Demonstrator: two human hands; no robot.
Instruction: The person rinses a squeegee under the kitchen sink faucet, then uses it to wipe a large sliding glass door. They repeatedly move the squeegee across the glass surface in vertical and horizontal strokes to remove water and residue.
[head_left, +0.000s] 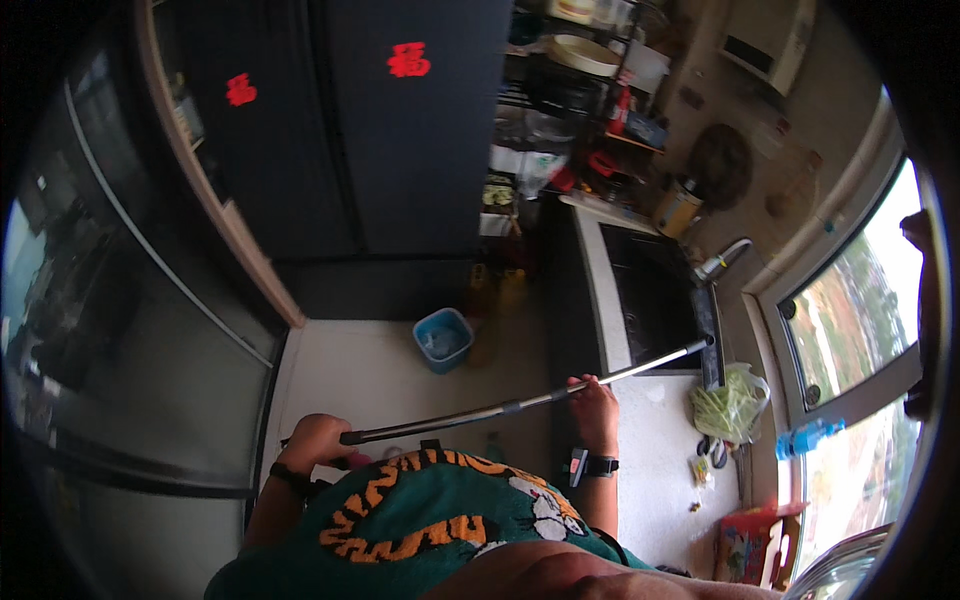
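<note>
A long metal pole (465, 415) with dark joints slants across in front of my body, its right end higher in the picture. My left hand (319, 439) is closed around its dark end section. My right hand (595, 411) grips the shaft further along, beside the counter edge. The pole's black far tip lies over the near right corner of the sink (652, 300), as seen from above; whether it touches is unclear. On the floor ahead stands a light-blue plastic bucket (444, 365), apart from the pole, with something pale inside.
At right, the white counter (652, 442) bears a plastic bag of green vegetables (727, 409), scissors (716, 452) and a colourful carton (750, 547). A faucet (724, 259) rises behind the sink. Dark cabinet doors (420, 150) stand ahead; a glass sliding door (172, 360) is on the left.
</note>
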